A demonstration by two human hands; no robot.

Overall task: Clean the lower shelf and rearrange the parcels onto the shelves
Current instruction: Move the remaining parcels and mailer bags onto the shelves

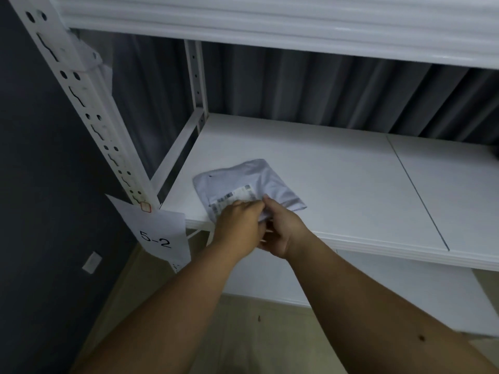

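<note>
A flat grey parcel bag [243, 182] with a white shipping label lies on the white middle shelf [337, 184], near its front left corner. My left hand [237, 225] rests on the parcel's near edge, fingers closed over the label. My right hand [280, 228] pinches the same near edge from the right, right beside the left hand. The parcel's front corner is hidden under both hands. A lower white shelf [391, 287] shows beneath the front edge.
A white perforated upright [89, 103] stands at the left with a paper tag reading 5-2 [159, 236]. An upper shelf [270, 20] overhangs. Grey curtain [324, 85] hangs behind; dark wall at left; tan floor [256, 333] below.
</note>
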